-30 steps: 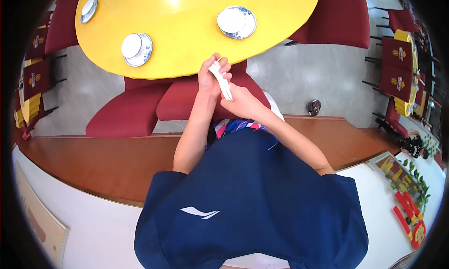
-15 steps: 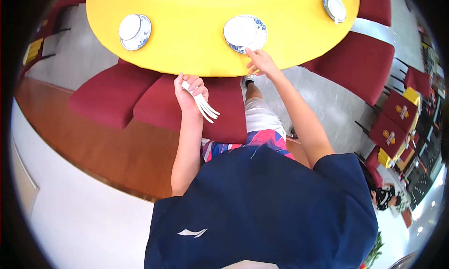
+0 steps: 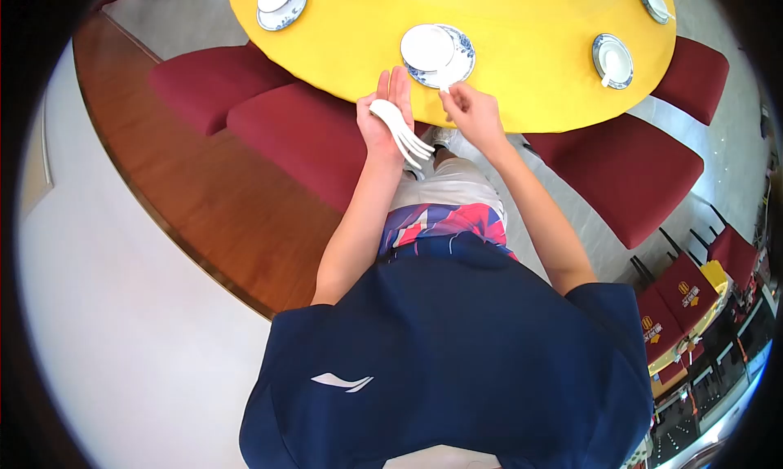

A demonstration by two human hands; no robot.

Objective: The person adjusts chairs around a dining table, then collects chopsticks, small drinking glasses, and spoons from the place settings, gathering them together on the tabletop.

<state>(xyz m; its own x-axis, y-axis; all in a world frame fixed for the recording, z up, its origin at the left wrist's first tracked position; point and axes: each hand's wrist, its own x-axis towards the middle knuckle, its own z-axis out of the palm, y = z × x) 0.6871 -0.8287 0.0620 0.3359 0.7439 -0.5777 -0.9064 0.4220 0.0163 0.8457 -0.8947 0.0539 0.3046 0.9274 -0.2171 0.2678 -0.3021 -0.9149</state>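
White spoons, several in a stack, lie across the palm of my left hand; its fingers are stretched toward the table edge and the handles fan out to the right. My right hand pinches the handle of a single white spoon at the near rim of the middle place setting. There, a white bowl rests on a blue-patterned plate, and the spoon's upper end meets the bowl and plate area.
The yellow round table carries another bowl and plate at the left. Two settings with spoons stand at the right. Dark red chairs surround the table. A wooden ledge runs at the left.
The view has shifted right along the table. My left hand has opened out under the spoons. My right hand left the stack and now pinches one spoon at the middle setting.
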